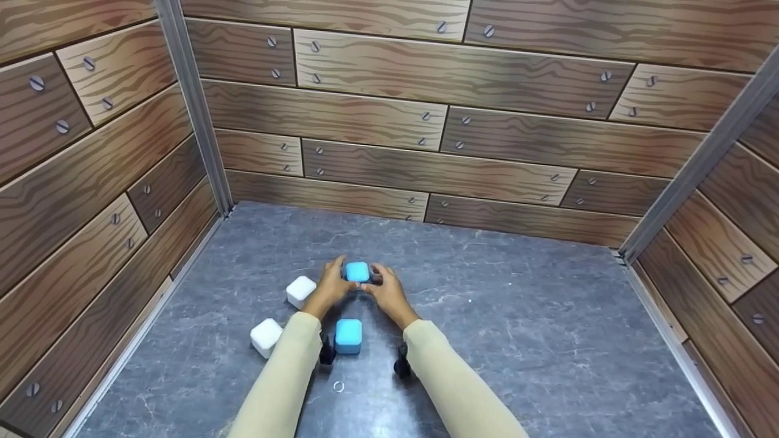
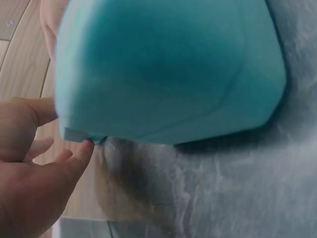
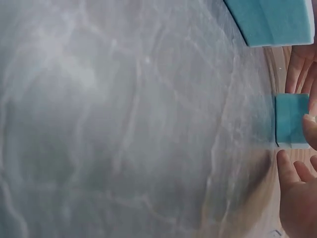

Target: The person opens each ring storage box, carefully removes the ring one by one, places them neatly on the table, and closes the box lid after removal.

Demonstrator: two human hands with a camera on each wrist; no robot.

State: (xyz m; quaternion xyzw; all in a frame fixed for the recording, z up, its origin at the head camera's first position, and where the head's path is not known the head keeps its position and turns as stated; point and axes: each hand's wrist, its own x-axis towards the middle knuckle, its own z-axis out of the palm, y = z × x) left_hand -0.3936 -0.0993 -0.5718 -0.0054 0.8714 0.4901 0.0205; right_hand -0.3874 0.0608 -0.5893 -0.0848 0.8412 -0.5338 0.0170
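In the head view a light-blue rounded block [image 1: 357,272] stands on the grey marbled floor between the two hands. My left hand [image 1: 330,286] holds it from the left, with the thumb in front and fingers along its side. From the right my right hand [image 1: 388,292] holds the same block, and its thumb reaches in front close to the other thumb. The right wrist view shows the block [image 3: 292,119] with fingertips right at its sides. Nearer the body, between the forearms, is a second light-blue block [image 1: 349,336], which looms large in the left wrist view.
Two white rounded blocks lie left of the left arm, one farther back [image 1: 300,292] and one nearer [image 1: 266,337]. A small pale ring [image 1: 339,386] rests on the floor [image 1: 548,340] in front. Wood-patterned walls [image 1: 365,109] with metal corner posts enclose the floor.
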